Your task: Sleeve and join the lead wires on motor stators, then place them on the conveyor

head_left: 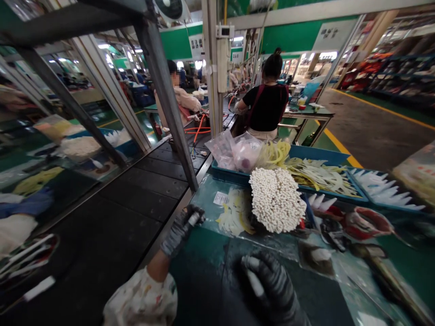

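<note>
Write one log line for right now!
left hand: gloved, white at fingers, grip unclear | right hand: gloved, white at fingers, grip unclear | nearby: white bundle, yellowish strips, blue tray

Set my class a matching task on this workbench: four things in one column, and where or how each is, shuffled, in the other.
Things
1. Bundle of thin white round-tipped pieces
2. Long row of white pointed pieces
3. Clear, crumpled plastic bags
4. The person's right hand

Places or states
A. In the blue tray farthest right
B. In a dark striped glove, low in the picture
C. At the left end of a long blue tray
D. Clustered just in front of the pale yellow strips

Right pairs: 1-D, 2-A, 3-C, 4-B
</note>
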A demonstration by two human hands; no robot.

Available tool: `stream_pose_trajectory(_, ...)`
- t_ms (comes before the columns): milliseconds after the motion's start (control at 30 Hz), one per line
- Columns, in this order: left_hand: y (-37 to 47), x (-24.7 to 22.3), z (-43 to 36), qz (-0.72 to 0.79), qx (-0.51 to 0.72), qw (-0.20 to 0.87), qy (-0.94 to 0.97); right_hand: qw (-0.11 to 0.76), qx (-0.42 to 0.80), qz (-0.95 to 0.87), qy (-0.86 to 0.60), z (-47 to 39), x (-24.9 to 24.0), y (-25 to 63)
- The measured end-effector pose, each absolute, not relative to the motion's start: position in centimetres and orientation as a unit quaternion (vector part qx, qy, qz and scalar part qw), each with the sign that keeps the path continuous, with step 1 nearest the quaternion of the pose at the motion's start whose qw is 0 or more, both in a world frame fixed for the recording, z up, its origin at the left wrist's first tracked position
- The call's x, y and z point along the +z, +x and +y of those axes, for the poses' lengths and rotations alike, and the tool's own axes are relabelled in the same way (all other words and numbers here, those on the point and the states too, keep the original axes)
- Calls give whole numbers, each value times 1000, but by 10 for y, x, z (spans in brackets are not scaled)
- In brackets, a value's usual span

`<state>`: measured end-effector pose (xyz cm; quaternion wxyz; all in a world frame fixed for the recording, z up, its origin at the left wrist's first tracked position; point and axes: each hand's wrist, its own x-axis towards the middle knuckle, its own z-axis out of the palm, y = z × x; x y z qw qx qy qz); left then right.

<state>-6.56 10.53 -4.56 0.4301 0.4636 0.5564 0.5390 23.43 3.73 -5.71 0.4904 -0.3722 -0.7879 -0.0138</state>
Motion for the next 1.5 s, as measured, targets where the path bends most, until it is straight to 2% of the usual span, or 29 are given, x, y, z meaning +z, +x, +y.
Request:
stream_pose_trajectory(533, -53, -27, 100, 502, 534, 525, 434, 433, 55, -819, -372, 33, -51, 240)
stream_pose_trajectory(1133, -50, -18, 100, 464, 549, 530, 450, 428, 73, -821, -371, 32, -45, 239)
stream_pose_trajectory(1500, -58, -27, 103, 520, 531, 542, 391, 433, 90, -815, -374, 32, -48, 238)
